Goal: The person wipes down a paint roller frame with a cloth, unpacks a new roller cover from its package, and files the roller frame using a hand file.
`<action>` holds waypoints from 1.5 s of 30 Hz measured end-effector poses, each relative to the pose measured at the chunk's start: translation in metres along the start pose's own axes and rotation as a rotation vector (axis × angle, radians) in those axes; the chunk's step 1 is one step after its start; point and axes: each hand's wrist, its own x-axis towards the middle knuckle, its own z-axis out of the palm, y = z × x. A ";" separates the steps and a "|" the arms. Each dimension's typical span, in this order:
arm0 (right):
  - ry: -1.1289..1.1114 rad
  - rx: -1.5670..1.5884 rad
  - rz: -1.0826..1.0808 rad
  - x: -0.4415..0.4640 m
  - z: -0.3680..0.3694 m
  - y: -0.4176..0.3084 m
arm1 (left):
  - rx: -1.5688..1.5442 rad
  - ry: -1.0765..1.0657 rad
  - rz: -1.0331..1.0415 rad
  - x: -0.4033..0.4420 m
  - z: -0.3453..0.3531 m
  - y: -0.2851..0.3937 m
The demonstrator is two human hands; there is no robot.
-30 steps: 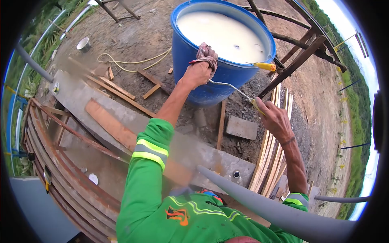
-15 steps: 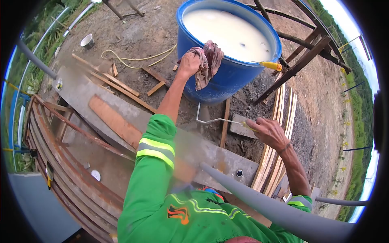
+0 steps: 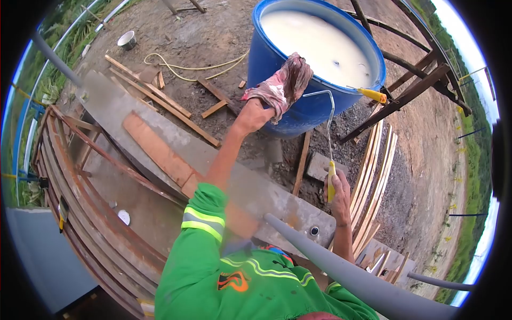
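Observation:
My left hand (image 3: 253, 116) is closed around a crumpled, stained pinkish rag (image 3: 290, 80), held up before the near rim of a blue barrel (image 3: 257, 45). Cloudy whitish liquid (image 3: 314, 40) fills the barrel nearly to the top. Lower and to the right, my right hand (image 3: 340, 196) grips the yellow handle of a paint roller frame (image 3: 331, 140). Its bent wire points up, and the bare end reaches left to the rag's edge; whether they touch I cannot tell. A yellow-handled tool (image 3: 372, 95) rests at the barrel's right rim.
A grey pipe (image 3: 320, 250) crosses close in front of my body. Beyond it runs a concrete ledge (image 3: 288, 200) with a reddish board (image 3: 154, 149). Wooden strips (image 3: 368, 181) lie at right, beside a dark frame (image 3: 410, 96). A yellow hose (image 3: 184, 68) and white bucket (image 3: 127, 40) lie farther back.
My right hand has turned the roller frame from sideways to upright, bringing its wire end up near the rag. The rag is now spread over my left hand's fingers. The view has shifted slightly.

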 end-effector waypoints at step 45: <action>0.074 -0.343 -0.067 0.005 0.034 -0.015 | 0.044 0.269 0.449 0.062 0.071 0.019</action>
